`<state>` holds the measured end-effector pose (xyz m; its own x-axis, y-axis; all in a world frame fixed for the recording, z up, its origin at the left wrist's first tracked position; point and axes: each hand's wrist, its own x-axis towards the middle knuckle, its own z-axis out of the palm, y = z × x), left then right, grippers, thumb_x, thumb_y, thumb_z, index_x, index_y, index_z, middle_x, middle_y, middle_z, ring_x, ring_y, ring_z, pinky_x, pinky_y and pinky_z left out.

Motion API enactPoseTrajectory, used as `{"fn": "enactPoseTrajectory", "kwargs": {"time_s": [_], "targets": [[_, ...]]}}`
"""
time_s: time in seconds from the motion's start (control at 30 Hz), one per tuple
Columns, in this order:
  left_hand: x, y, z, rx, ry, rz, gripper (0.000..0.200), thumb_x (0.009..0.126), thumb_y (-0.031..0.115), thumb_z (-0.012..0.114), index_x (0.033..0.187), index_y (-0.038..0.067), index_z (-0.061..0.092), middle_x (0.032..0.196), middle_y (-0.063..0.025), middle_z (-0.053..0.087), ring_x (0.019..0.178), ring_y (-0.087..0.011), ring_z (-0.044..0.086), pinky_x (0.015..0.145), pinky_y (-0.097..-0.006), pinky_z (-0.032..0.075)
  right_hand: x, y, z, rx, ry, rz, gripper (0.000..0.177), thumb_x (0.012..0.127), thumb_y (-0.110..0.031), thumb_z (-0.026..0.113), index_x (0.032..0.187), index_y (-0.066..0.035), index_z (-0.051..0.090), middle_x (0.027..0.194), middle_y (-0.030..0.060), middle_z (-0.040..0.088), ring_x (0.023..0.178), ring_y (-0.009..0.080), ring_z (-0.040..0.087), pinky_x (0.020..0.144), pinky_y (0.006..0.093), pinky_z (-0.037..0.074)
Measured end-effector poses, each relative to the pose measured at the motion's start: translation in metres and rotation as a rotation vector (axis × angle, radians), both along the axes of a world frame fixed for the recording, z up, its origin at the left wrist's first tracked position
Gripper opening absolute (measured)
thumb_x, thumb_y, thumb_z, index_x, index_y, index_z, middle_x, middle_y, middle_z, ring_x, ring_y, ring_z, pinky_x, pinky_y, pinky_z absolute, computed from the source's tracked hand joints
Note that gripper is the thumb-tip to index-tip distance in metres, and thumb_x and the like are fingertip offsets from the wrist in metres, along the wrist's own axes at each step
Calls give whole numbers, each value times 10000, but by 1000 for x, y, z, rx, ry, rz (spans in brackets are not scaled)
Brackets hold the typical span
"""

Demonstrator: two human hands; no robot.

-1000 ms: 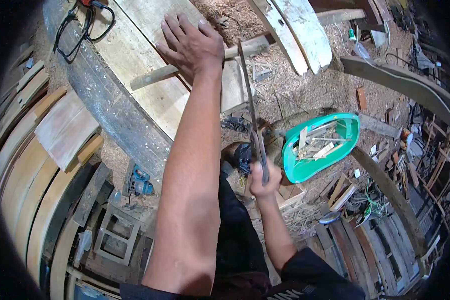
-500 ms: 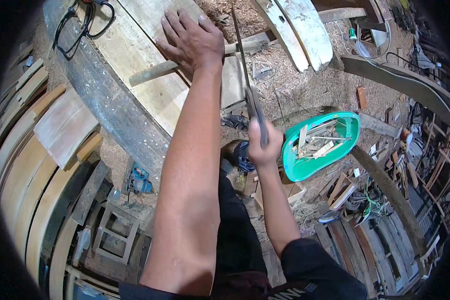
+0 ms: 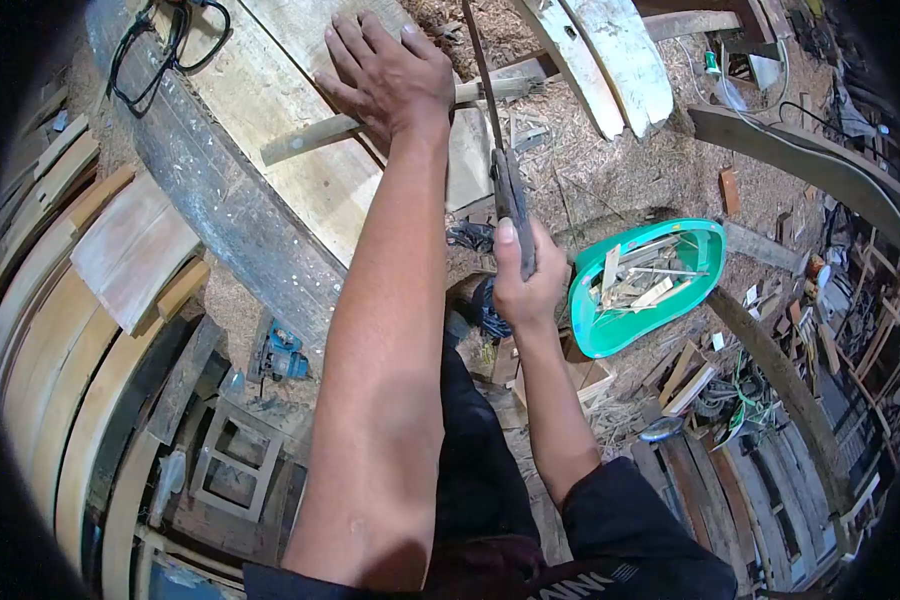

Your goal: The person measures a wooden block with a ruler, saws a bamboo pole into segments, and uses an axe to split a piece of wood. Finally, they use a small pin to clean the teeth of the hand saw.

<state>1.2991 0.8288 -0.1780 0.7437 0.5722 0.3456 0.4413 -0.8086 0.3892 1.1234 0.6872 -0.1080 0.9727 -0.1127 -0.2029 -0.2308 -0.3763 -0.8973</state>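
Pressing wood strip (image 3: pixel 310 141) onto boards (image 3: pixel 305 195): left hand (image 3: pixel 395 85), splayed over both. Right hand (image 3: pixel 528 278), well apart, clenches round long-bladed tool (image 3: pixel 509 188), which crosses strip just right of left hand.

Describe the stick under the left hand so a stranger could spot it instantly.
Start at the pale boards near the picture's top, left of centre. The left hand lies over a stick laid across them. Unlike those broad boards, it is narrow, and one end juts past their edge.
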Motion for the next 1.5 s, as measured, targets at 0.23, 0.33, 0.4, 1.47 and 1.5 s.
{"fn": "enactPoseTrajectory", "kwargs": {"time_s": [0.23, 0.33, 0.4, 1.47, 1.5], "targets": [[1, 1, 3, 2, 45, 13, 523, 885, 316, 485, 1334, 48, 493, 1487, -179, 390, 1429, -308, 280, 1147, -572, 105, 9, -2, -12, 416, 7, -221, 354, 936, -298, 570, 705, -32, 532, 625, -15, 508, 573, 75, 457, 535, 242, 377], [1, 1, 2, -4, -12, 10, 518, 876, 303, 495, 1324, 43, 503, 1466, -199, 407, 1406, -324, 318, 1142, -573, 103, 31, 3, -5, 655, -207, -289, 353, 935, -300, 561, 717, -23, 544, 628, -7, 521, 573, 82, 462, 536, 245, 379], [2, 0, 0, -6, -42, -4, 514, 875, 303, 498, 1317, 39, 510, 1459, -204, 413, 1397, -329, 331, 1141, -572, 105, 36, -3, 5, 527, -145, -292, 356, 933, -308, 561, 735, -12, 562, 629, -2, 524, 572, 86, 463, 539, 249, 380], [-135, 34, 88, -474, -45, -965, 229, 900, 170, 650, 1058, 11, 694, 927, -191, 680, 760, -298, 663, 697, -362, 524, -134, -2, 88, 153, -211, -322, 275, 937, -274, 636, 799, -61, 530, 664, -67, 446, 598, 38, 385, 524, 230, 319], [-139, 37, 82, -468, -78, -972, 236, 897, 164, 652, 1073, 10, 689, 933, -193, 674, 766, -297, 659, 703, -364, 524, -139, 2, 84, 151, -222, -305, 294, 934, -296, 635, 800, -56, 533, 659, -63, 443, 596, 45, 388, 524, 237, 322]]}}
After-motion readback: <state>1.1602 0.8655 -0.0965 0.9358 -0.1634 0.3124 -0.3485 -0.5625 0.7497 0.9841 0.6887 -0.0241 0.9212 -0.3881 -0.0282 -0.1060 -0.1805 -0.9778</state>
